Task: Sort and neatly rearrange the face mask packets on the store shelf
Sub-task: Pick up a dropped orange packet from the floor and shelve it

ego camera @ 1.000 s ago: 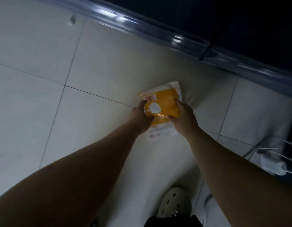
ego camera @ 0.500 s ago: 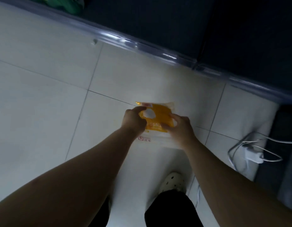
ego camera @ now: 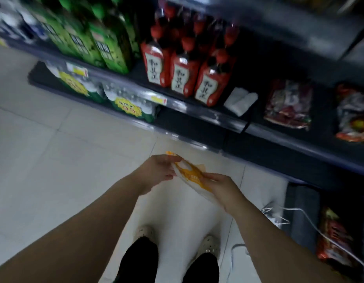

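Note:
An orange and white face mask packet (ego camera: pixel 191 174) is held in the air above the tiled floor, tilted edge-on, in front of the dark store shelf (ego camera: pixel 207 117). My left hand (ego camera: pixel 159 170) grips its upper left end. My right hand (ego camera: pixel 222 188) grips its lower right end. Both hands are a little in front of the lowest shelf edge. A white packet (ego camera: pixel 240 101) lies on the shelf beside the red bottles.
Green bottles (ego camera: pixel 103 43) and red bottles (ego camera: pixel 181 74) stand on the shelf. Snack bags (ego camera: pixel 289 103) lie to the right, bagged goods (ego camera: pixel 128 107) on the shelf below. A white charger cable (ego camera: pixel 279 217) trails on the floor at right. My feet (ego camera: pixel 173 246) are below.
Both hands lifted the packet off the floor and tilted it. My view rose from the floor, so the shelf and its goods came into sight.

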